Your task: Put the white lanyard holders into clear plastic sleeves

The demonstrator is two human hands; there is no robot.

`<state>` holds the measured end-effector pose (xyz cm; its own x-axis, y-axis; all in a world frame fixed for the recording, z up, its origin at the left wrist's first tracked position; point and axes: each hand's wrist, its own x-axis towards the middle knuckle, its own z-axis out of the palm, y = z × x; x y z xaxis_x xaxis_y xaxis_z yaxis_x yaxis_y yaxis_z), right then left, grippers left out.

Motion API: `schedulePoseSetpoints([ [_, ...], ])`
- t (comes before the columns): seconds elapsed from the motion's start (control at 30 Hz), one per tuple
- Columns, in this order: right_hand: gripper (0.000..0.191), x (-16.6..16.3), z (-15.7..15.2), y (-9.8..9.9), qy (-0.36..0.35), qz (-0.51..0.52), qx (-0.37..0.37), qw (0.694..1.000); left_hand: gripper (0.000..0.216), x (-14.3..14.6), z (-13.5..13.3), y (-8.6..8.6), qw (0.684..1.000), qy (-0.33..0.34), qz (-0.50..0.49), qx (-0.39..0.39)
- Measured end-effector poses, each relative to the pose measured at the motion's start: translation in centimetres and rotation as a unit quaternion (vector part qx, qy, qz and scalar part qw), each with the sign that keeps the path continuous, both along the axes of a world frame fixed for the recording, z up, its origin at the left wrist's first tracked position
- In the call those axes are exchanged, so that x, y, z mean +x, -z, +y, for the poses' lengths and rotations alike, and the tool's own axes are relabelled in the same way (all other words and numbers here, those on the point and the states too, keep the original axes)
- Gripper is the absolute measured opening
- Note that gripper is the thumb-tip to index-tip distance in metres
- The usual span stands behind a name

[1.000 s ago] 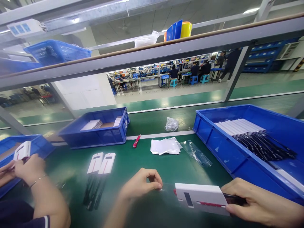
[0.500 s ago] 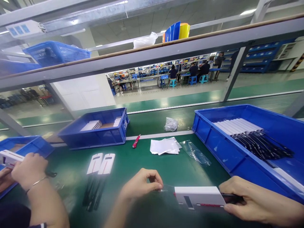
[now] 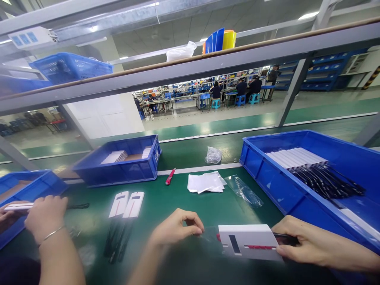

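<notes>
My right hand (image 3: 305,242) is closed on the black end of a flat white device (image 3: 257,235), which has a dark slot and a red strip on its face. A clear plastic film (image 3: 209,234) stretches from the device's left end towards my left hand (image 3: 179,228). My left thumb and forefinger pinch the edge of that film. Two similar white devices (image 3: 133,205) lie side by side on the green table, their black cords pointing towards me.
A blue bin (image 3: 264,190) of white devices with black cords stands at right; another blue bin (image 3: 118,172) is back left. White papers (image 3: 206,183), a clear bag (image 3: 244,192) and a red cutter (image 3: 170,177) lie between. At far left, a co-worker's hands (image 3: 44,217) hold another device.
The white device in my right hand has risen slightly and turned, showing more of its face. My left hand has barely moved. The co-worker's hand has shifted right and their device is now edge-on.
</notes>
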<state>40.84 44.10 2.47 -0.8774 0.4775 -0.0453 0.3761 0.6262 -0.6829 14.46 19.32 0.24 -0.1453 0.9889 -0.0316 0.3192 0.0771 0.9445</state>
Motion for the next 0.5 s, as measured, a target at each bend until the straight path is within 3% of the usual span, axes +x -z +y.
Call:
schedulePoseSetpoints([
  [0.13, 0.020, 0.34, 0.27, 0.50, -0.072, -0.080, -0.006, 0.994, 0.013, -0.01, 0.10, 0.18, 1.000, -0.004, 0.001, 0.000],
  [0.5, 0.037, 0.82, 0.72, 0.76, -0.103, -0.156, 0.007, 0.982, 0.014, 0.13, 0.30, 0.60, 1.000, -0.011, -0.004, -0.008],
])
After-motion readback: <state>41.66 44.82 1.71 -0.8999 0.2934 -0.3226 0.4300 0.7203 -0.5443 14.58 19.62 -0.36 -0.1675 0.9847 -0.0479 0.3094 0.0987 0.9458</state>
